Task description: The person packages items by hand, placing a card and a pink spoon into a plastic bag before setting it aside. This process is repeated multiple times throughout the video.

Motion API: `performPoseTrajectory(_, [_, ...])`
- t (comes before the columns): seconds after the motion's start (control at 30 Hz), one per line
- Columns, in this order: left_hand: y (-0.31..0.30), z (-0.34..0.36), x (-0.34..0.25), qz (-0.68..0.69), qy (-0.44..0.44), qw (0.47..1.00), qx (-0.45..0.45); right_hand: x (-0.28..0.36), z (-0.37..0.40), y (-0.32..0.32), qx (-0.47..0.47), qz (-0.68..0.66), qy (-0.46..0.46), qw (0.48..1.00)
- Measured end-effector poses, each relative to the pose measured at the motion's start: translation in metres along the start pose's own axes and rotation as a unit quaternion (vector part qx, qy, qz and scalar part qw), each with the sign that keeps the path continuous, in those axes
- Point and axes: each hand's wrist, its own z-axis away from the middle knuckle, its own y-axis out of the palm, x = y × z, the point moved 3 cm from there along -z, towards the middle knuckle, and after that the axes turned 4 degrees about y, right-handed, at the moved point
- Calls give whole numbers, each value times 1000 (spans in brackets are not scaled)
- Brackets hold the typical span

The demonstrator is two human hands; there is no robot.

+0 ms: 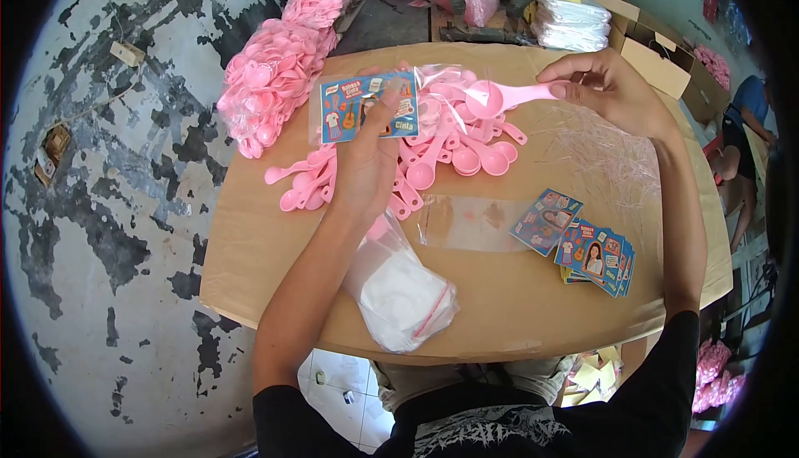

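Observation:
My left hand [366, 158] holds a clear plastic sleeve with a blue printed card [368, 106] inside it, lifted above the cardboard tabletop [516, 308]. My right hand [612, 87] pinches the handle of a pink plastic spoon [503, 96], whose bowl sits at the open mouth of that sleeve. Under both hands lies a loose pile of pink spoons [454, 154]. An empty clear sleeve [470, 222] rests flat in front of the pile.
A stack of blue cards [587, 246] lies at the right. A bundle of clear bags [399, 291] sits at the near edge. Big bags of pink spoons [279, 67] lie at the far left. Cardboard boxes [657, 54] and a seated person [749, 125] are at the right.

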Motion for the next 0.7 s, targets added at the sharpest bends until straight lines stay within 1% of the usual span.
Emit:
performPoseTrajectory(0.07, [-2,-1,-1,5,8,1000,-9,6,2,2,-5,-40,-33,999])
performPoseTrajectory(0.17, [-4,-3,1,6,14,1000,11,12,5,5,-4,-56,-41,998])
performPoseTrajectory(0.27, [4,0,1,35,-26,999,27,19,5,11,-22,-39,-17,999])
performPoseTrajectory(0.37, [14,7,4,4,-17,999,42,26,3,29,-44,-75,-30,996])
performPoseTrajectory(0.47, [25,16,12,34,-42,997,53,29,4,50,-33,-136,-8,990])
performPoseTrajectory(0.5, [23,18,15,5,-46,996,76,35,5,56,-40,-159,-37,986])
performPoseTrajectory(0.57, [28,23,18,10,-57,996,63,47,8,70,-51,-206,-96,973])
performPoseTrajectory(0.63, [30,31,24,43,-65,996,44,56,16,86,-41,-215,-98,971])
performPoseTrajectory(0.67, [30,32,26,49,-72,995,51,57,18,90,-34,-220,-98,970])
performPoseTrajectory(0.7, [29,33,27,55,-79,994,56,59,20,85,-37,-174,-108,978])
